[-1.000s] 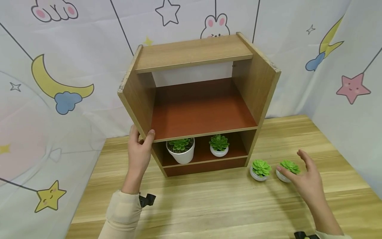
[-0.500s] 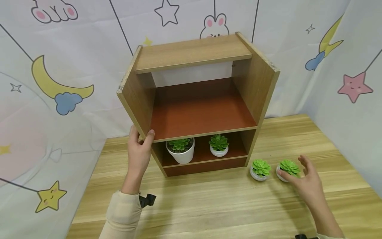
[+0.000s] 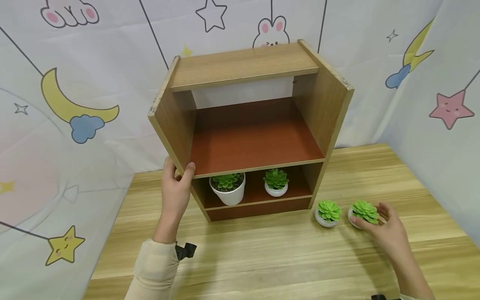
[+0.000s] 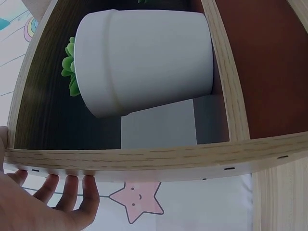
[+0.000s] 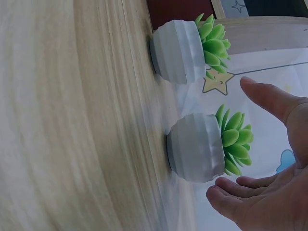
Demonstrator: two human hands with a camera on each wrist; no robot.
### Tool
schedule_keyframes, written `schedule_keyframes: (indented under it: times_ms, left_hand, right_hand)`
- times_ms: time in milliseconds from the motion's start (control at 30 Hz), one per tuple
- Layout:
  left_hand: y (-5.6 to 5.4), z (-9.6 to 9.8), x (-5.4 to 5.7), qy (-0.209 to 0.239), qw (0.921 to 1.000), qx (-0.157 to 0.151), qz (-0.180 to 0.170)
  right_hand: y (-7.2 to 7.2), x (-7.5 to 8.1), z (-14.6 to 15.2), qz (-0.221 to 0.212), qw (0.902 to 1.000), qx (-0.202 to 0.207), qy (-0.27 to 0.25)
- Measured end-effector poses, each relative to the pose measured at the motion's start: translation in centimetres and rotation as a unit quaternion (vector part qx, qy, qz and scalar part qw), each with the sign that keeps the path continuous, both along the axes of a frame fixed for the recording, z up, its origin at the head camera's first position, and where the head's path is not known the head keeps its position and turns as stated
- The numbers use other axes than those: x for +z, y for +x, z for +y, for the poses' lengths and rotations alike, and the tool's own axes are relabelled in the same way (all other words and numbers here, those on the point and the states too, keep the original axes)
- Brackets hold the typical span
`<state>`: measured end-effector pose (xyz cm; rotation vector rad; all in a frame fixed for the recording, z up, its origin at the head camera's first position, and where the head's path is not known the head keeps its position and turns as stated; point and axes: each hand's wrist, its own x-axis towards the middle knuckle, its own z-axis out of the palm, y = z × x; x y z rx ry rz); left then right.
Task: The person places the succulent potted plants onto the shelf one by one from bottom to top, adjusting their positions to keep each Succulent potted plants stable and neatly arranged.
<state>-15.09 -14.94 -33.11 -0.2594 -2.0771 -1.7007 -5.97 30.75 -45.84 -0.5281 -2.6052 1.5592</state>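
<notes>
My left hand (image 3: 175,196) grips the left side panel of a wooden shelf unit (image 3: 243,166). Its thumb lies over the shelf's front corner, and in the left wrist view its fingers (image 4: 89,197) press the panel's outer face. At the right, my right hand (image 3: 391,233) reaches round a small potted succulent (image 3: 364,213) standing on the table. The right wrist view shows the thumb (image 5: 269,98) apart from the ribbed white pot (image 5: 196,148), with the other fingers close by its leaves. A second small potted succulent (image 3: 328,213) stands just left of it.
On the lower shelf sit a larger white-potted succulent (image 3: 230,189) and a small one (image 3: 276,183). The upper shelf board (image 3: 251,137) is reddish brown. A patterned cloth (image 3: 93,158) hangs behind the wooden table (image 3: 262,258).
My right hand has lowered round the rightmost small succulent, its fingers coming down beside the plant. The left hand stays on the side panel, and the plants have not moved.
</notes>
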Motion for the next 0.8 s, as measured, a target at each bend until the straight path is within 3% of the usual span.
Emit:
schedule_keyframes:
  times_ms: [100,333,567,800]
  left_hand:
    - [-0.1,-0.1,-0.1,-0.004,1.0,0.004,-0.003]
    - [-2.1,-1.4,-2.9,0.0,1.0,0.002,0.007]
    - [-2.2,-1.4,-3.1,0.003,0.9997,0.003,0.023]
    - [-2.0,-1.3,-2.8,0.0,0.9999,0.004,0.011]
  right_hand:
    - [-0.1,-0.1,0.1,-0.009,0.9999,0.002,-0.007]
    - [0.0,-0.7,0.3,-0.029,0.9991,0.004,-0.03]
    - [0.1,-1.6,0.4,-0.024,0.9983,0.002,-0.054]
    - [0.2,-2.5,0.3,-0.005,0.9963,-0.004,-0.085]
